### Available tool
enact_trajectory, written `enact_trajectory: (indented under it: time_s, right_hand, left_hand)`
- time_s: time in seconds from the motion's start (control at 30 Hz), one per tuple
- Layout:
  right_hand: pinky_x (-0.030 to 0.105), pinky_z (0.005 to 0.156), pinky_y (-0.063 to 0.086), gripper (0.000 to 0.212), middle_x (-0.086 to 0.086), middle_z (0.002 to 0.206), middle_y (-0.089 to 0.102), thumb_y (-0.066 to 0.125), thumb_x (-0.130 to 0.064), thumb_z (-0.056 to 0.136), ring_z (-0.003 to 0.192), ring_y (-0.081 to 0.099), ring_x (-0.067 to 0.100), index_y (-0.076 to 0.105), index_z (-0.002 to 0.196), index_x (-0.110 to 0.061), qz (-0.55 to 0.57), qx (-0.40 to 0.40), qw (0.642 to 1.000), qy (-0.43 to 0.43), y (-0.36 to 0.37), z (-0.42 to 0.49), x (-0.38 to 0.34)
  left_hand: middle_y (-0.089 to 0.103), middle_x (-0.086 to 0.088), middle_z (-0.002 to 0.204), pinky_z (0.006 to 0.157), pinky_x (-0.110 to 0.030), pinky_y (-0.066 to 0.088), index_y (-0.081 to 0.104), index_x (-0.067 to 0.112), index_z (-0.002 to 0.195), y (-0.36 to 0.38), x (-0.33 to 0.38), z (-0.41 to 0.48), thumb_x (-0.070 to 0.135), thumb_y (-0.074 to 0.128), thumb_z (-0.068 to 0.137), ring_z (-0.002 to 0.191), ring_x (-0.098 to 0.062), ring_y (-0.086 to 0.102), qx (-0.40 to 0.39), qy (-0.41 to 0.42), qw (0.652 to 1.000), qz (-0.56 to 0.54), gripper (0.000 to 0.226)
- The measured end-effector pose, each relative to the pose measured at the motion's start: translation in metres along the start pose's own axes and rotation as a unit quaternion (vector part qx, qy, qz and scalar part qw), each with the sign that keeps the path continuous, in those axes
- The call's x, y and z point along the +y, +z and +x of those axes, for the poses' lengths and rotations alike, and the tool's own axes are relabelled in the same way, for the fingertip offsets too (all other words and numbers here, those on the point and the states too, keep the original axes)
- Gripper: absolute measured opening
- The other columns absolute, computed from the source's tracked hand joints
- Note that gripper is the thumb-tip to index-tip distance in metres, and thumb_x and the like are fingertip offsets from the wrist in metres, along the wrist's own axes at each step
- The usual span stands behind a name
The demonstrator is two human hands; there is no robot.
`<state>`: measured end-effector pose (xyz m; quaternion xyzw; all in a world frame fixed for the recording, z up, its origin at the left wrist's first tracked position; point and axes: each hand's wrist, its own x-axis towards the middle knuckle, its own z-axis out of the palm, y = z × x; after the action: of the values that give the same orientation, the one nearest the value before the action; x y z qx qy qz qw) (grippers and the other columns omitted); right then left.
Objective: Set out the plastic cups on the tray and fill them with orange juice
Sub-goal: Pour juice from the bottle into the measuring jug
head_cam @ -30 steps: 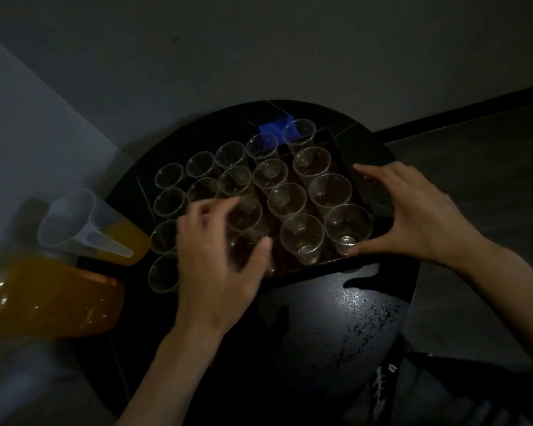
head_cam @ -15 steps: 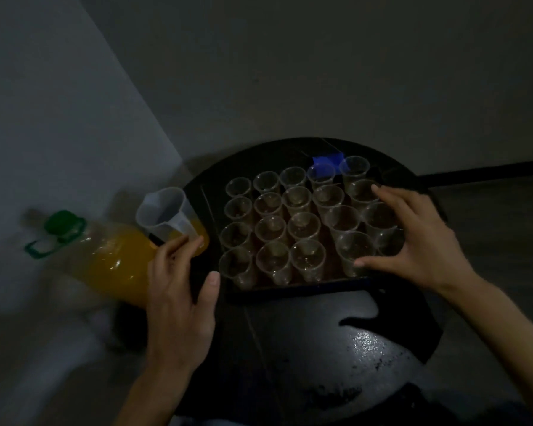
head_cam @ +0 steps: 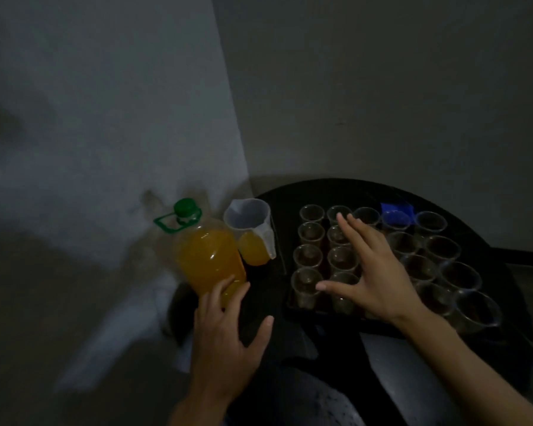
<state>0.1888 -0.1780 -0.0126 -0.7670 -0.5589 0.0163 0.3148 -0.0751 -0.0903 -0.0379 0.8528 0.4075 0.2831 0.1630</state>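
The plastic cups (head_cam: 308,256) stand in rows on the tray (head_cam: 320,313), all apparently empty, so setting-out looks done and every pour remains. The left hand (head_cam: 225,342) has its grip released, fingers spread, with the orange juice bottle (head_cam: 206,259) right at its fingertips and the part-filled measuring jug (head_cam: 253,229) beyond. The right hand (head_cam: 373,272), grip also released, is spread above the cups.

Dim, plain room, likely a home. Two bare walls (head_cam: 382,87) meet in a corner just behind the round black table (head_cam: 290,195). Dark skirting (head_cam: 523,256) runs right of the table.
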Motion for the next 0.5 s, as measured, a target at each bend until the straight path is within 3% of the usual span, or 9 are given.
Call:
enact_trajectory:
  time_s: [0.1,0.17,0.37,0.5]
  right_hand:
    - [0.046,0.109,0.038,0.117,-0.007,0.165,0.009,0.043,-0.097,0.058,0.15,0.012,0.016,-0.002,0.154,-0.049,-0.001,-0.019,1.0,-0.009,0.018,0.015,-0.018]
    - [0.049,0.11,0.04,0.117,-0.007,0.165,0.008,0.038,-0.1,0.056,0.15,0.011,0.017,-0.004,0.154,-0.05,0.003,-0.032,0.999,-0.016,0.032,0.024,-0.028]
    - [0.047,0.105,0.042,0.114,-0.006,0.164,0.013,0.048,-0.092,0.063,0.149,0.014,0.016,-0.003,0.154,-0.048,0.016,-0.061,0.995,-0.076,0.066,0.06,-0.072]
    - [0.044,0.104,0.046,0.108,-0.005,0.162,0.021,0.048,-0.09,0.066,0.146,0.02,0.017,0.004,0.155,-0.046,0.036,-0.072,0.989,-0.127,0.081,0.091,-0.11]
  left_hand:
    - [0.037,0.01,0.147,0.106,-0.035,0.03,0.055,0.031,0.139,-0.001,-0.015,0.001,0.071,0.047,0.084,0.132,0.0,0.025,0.019,-0.01,1.0,0.004,0.068]
    - [0.042,0.006,0.145,0.106,-0.038,0.035,0.058,0.028,0.134,0.0,-0.026,0.003,0.069,0.05,0.083,0.132,-0.01,0.035,0.04,-0.017,0.999,0.009,0.066]
    - [0.044,-0.005,0.139,0.097,-0.043,0.046,0.058,0.018,0.127,0.0,-0.053,0.024,0.063,0.061,0.077,0.126,-0.026,0.044,0.113,-0.071,0.99,0.038,0.067]
    - [0.039,-0.006,0.141,0.098,-0.042,0.042,0.046,0.014,0.135,0.003,-0.067,0.043,0.047,0.08,0.065,0.126,-0.029,0.041,0.125,-0.164,0.978,0.025,0.084]
